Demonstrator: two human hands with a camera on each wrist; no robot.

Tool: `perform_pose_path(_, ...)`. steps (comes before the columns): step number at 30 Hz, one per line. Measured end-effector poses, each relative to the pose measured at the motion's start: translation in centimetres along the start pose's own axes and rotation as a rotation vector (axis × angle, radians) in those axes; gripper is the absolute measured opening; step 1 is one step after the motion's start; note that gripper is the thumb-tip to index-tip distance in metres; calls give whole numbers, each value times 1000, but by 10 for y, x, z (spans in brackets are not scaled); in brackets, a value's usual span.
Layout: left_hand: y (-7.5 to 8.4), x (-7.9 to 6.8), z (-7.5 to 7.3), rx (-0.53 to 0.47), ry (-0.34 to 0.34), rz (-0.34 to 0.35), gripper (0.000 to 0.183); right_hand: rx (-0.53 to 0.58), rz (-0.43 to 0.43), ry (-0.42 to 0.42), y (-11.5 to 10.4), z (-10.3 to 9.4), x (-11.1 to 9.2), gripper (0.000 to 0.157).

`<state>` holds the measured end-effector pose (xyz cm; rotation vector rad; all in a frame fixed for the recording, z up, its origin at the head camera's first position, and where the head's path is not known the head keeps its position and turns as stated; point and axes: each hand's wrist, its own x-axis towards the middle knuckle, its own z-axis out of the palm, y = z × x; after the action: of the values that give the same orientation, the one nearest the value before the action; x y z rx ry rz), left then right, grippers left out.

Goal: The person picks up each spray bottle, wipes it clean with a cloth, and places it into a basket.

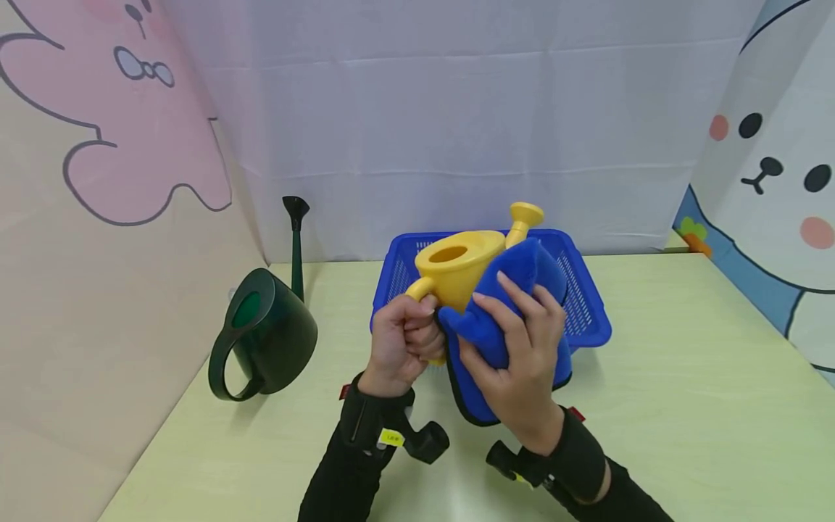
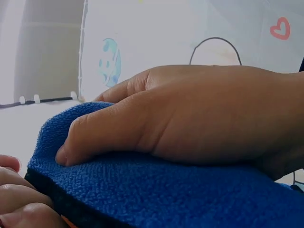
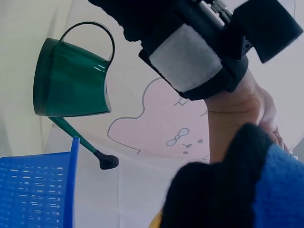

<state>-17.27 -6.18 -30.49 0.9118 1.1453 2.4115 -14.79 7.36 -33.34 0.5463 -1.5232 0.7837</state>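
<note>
A yellow watering can (image 1: pixel 457 272) is held up in front of a blue basket (image 1: pixel 590 326), its spout pointing up to the right. My left hand (image 1: pixel 403 341) grips the can's handle with curled fingers. A blue cloth (image 1: pixel 483 330) with black edging lies against the can's side. My right hand (image 1: pixel 522 355) holds the cloth there, fingers spread over it and bunching it. In the left wrist view the right hand (image 2: pixel 190 114) presses its thumb into the cloth (image 2: pixel 161 190), with left-hand fingers (image 2: pixel 23 204) at the lower left.
A dark green watering can (image 1: pixel 277 341) stands on the table at the left, its long spout toward the back. The pale table (image 1: pixel 685 406) meets a white curtain (image 1: pixel 457 145) behind. Cartoon-printed sheets hang on both sides.
</note>
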Motion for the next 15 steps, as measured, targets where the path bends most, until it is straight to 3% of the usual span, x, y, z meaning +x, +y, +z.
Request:
perform_pose_path(6,0,0,0,-14,-42,-1,29,54,85,-32,5,-5,5,40)
perform_pose_path(15,0,-2,-1,-5,-54,1,28,311,550,-179,17,-22,20,43)
